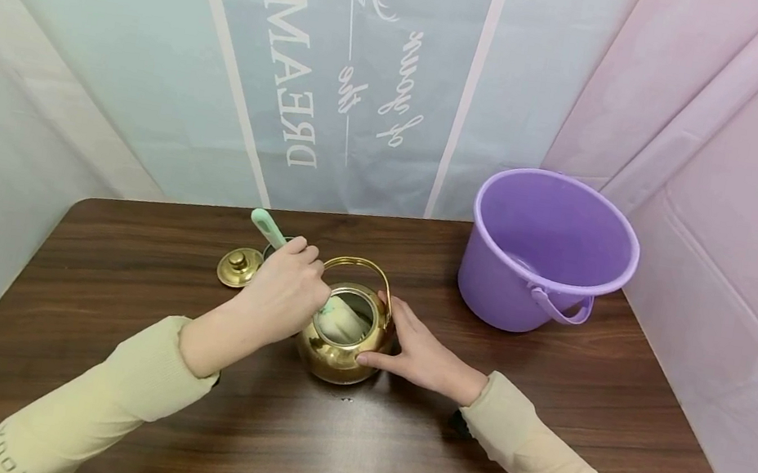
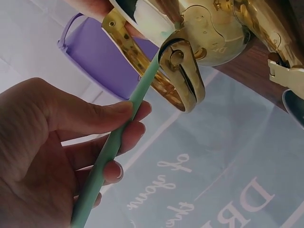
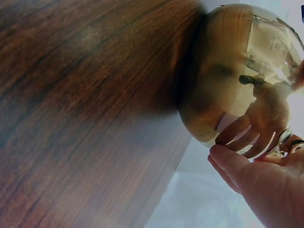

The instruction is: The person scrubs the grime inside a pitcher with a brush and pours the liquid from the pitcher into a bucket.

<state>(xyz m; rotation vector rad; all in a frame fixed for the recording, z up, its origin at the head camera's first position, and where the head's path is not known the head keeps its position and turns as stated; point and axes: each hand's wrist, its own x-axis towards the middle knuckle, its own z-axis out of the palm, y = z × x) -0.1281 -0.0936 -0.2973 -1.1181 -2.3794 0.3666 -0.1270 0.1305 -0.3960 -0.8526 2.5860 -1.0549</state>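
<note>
A shiny gold kettle (image 1: 337,370) stands uncovered on the table, its hoop handle (image 1: 363,262) raised. My left hand (image 1: 289,288) pinches the mint-green handle (image 2: 109,147) of a cleaning brush between thumb and fingers. The brush's pale, sponge-like head (image 1: 339,320) is inside the kettle's mouth, partly hidden by the rim. From the other side, my right hand (image 1: 427,356) grips the kettle's rounded body, thumb at the front and fingers around the back. In the right wrist view, the fingertips (image 3: 223,154) touch the polished wall, which mirrors them.
The gold lid (image 1: 239,267) with its knob lies left of the kettle. Beside it a round dark thing with a bright rim (image 1: 271,247) is mostly hidden behind my left hand. A purple bucket (image 1: 511,295) stands at the back right of the brown wooden table (image 1: 329,460), near the cloth walls.
</note>
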